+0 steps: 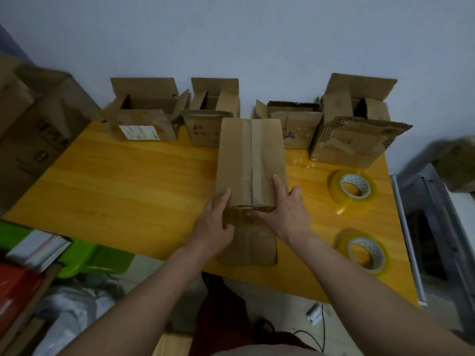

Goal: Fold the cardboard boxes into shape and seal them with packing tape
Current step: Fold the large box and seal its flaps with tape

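A closed cardboard box (250,160) stands in the middle of the yellow table (128,181), its top flaps meeting along a taped centre seam. My left hand (214,222) holds the box's near left corner, thumb on top and fingers curled on the front face. My right hand (285,209) lies on the near right corner with its index finger straight along the top and its thumb across the front edge. Two rolls of clear packing tape lie to the right: one (353,190) further back, one (363,253) near the front edge.
Several open cardboard boxes (144,119) line the back of the table against the wall, the largest (354,129) at the right. A big carton (33,124) stands left of the table. Green plastic and books (41,250) sit at lower left. A metal frame (437,227) is on the right.
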### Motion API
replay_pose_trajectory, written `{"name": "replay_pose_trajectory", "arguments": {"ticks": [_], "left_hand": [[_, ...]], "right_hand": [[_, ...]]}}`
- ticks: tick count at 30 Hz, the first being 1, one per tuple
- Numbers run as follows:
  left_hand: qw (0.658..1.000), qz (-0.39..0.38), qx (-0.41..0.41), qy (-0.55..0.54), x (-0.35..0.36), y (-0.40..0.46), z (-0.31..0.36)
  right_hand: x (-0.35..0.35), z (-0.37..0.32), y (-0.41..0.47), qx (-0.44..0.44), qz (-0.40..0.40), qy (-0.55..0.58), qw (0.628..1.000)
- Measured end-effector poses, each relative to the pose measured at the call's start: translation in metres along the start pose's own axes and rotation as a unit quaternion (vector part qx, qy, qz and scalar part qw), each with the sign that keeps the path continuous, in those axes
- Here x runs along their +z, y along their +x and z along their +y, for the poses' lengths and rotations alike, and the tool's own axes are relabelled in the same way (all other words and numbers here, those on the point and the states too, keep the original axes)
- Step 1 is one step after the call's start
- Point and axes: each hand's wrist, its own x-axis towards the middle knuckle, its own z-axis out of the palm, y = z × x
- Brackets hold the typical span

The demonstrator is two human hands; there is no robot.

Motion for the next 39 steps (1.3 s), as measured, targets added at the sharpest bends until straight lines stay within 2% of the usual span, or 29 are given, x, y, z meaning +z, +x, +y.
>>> {"name": "replay_pose_trajectory", "arguments": {"ticks": [7,10,16,20,22,25,28,30,34,37,39], "left_hand": [[1.0,0.023,-0.002,0.017,-0.007,0.01,-0.001],[0.995,0.061,0.014,0.077,-0.016,0.029,0.01],[0.964,0.001,0.044,0.263,-0.005,0.055,0.032],[0.966,0.011,0.022,0.257,0.003,0.055,0.03],[0.968,0.009,0.035,0.247,0.003,0.055,0.027],[0.956,0.03,0.108,0.272,0.001,0.051,0.015],[0.941,0.06,0.198,0.268,0.0,0.04,0.005],[0.936,0.059,0.233,0.259,-0.002,0.036,0.003],[0.93,0.047,0.242,0.274,-0.005,0.035,0.005],[0.918,0.078,0.286,0.265,-0.01,0.029,0.011],[0.906,0.111,0.338,0.229,-0.009,0.025,0.012]], "right_hand": [[0.004,0.008,-0.004,-0.043,0.035,-0.044,0.998],[0.001,0.013,-0.003,-0.062,0.03,-0.057,0.996],[-0.006,0.025,0.0,-0.109,0.013,-0.1,0.989],[-0.015,0.025,-0.003,-0.128,-0.026,-0.126,0.983],[-0.02,0.022,-0.008,-0.168,0.0,-0.143,0.975],[-0.023,0.012,-0.016,-0.303,0.063,-0.145,0.94],[-0.016,0.004,-0.019,-0.381,-0.016,-0.154,0.912],[-0.013,0.003,-0.012,-0.363,-0.049,-0.173,0.914],[-0.016,0.002,0.016,-0.293,-0.057,-0.204,0.932],[-0.017,-0.002,0.025,-0.267,-0.071,-0.209,0.938],[-0.018,-0.002,0.021,-0.267,-0.074,-0.16,0.947]]}}
